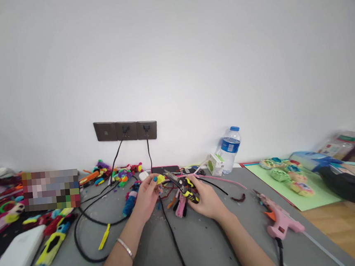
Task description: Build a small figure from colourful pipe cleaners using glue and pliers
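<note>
My left hand (pixel 145 195) is closed, pinching a small yellow pipe-cleaner piece (pixel 159 179) with a blue bit beside it, held just above the grey table (pixel 203 246). My right hand (pixel 206 198) is closed round the yellow-and-black handles of a pair of pliers (pixel 182 186). The pliers' metal jaws point left toward the yellow piece and sit close to it. A silver bangle is on my left wrist. Pink and orange pipe-cleaner scraps (pixel 179 205) lie under my hands.
A pink glue gun (pixel 280 219) lies at the right, a water bottle (pixel 230 149) and small carton stand by the wall. Black cables (pixel 88 215) run from wall sockets (pixel 126 130) across the table. Colourful pipe-cleaner crafts crowd the left; a green mat (pixel 313 193) with crafts lies right.
</note>
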### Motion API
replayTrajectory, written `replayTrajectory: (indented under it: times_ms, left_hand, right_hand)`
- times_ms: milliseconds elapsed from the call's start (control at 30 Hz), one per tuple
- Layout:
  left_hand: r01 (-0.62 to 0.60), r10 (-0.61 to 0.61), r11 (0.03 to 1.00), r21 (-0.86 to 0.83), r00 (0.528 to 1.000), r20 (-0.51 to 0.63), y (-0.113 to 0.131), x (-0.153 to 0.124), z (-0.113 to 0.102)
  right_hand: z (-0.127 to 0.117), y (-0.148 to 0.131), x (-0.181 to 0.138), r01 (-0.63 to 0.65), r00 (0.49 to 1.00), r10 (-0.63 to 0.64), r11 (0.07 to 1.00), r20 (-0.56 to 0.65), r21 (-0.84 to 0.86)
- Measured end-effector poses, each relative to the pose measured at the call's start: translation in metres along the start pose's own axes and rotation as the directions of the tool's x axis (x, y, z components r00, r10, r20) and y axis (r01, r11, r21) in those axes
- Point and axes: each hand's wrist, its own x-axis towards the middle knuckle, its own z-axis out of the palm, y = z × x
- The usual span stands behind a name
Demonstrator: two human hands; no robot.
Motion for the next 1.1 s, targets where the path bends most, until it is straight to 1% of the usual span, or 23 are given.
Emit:
replayTrajectory:
  times_ms: [133, 367, 533, 667, 933, 1100]
  left_hand:
    - [0.013, -0.013, 1.0, -0.019, 1.0, -0.011, -0.0008, 0.0002, -0.0006]
    - [0.016, -0.016, 1.0, -0.005, 1.0, 0.002, -0.0015, -0.0004, -0.0006]
    - [0.009, -0.01, 1.0, 0.019, 1.0, 0.009, 0.0016, -0.0024, 0.0033]
    - [0.026, -0.026, 0.999, 0.039, 1.0, -0.01, 0.0029, -0.0039, 0.0062]
    - [0.02, -0.019, 0.999, 0.031, 0.999, -0.04, -0.0013, -0.0015, 0.0028]
    - [0.041, -0.041, 0.999, 0.004, 0.999, -0.009, -0.0021, -0.0028, 0.0046]
  right_hand:
    - [-0.0005, 0.0014, -0.0008, -0.014, 0.998, 0.013, 1.0, -0.06, -0.017]
    - [0.0016, 0.0016, -0.0015, 0.045, 0.998, -0.047, 0.998, -0.046, -0.048]
    - [0.0014, 0.0006, -0.0009, 0.047, 0.998, -0.048, 0.998, -0.048, -0.037]
    - [0.0023, 0.0021, -0.0014, 0.098, 0.993, -0.103, 0.992, -0.06, -0.073]
    - [0.0031, 0.0016, -0.0026, 0.145, 0.989, -0.145, 0.988, 0.0, -0.049]
    - [0.002, -0.0021, -0.0029, 0.152, 0.988, -0.151, 0.988, 0.029, -0.019]
